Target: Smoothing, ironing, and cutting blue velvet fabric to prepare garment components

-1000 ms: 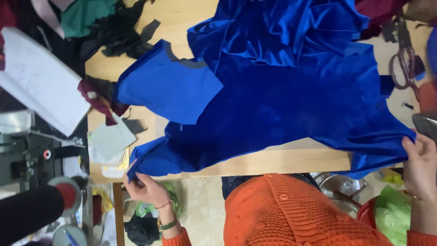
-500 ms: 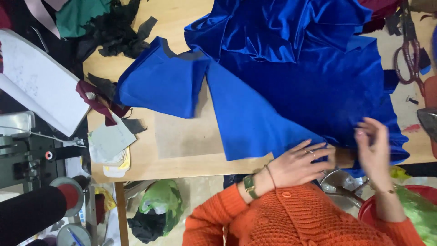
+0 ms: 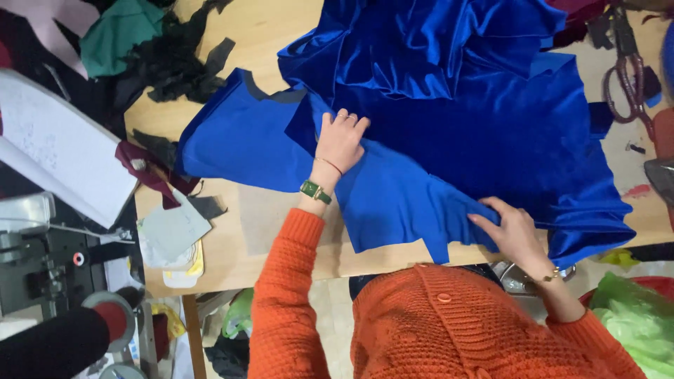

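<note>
Blue cloth (image 3: 449, 140) lies across the wooden table (image 3: 281, 238). Left hand (image 3: 342, 142) has moved up from the near edge, now flat and open on a fold. Right hand (image 3: 511, 230) apparently pinches the cloth's near edge; grip partly hidden.

You wear an orange knitted cardigan (image 3: 449, 330) with round buttons, a green square watch (image 3: 315, 191) and thin bracelet on one wrist, a ring (image 3: 342, 115).

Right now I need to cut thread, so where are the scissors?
In the head view, the scissors lie at the table's far right corner, just beyond the blue velvet fabric's right edge, away from both hands.
</note>
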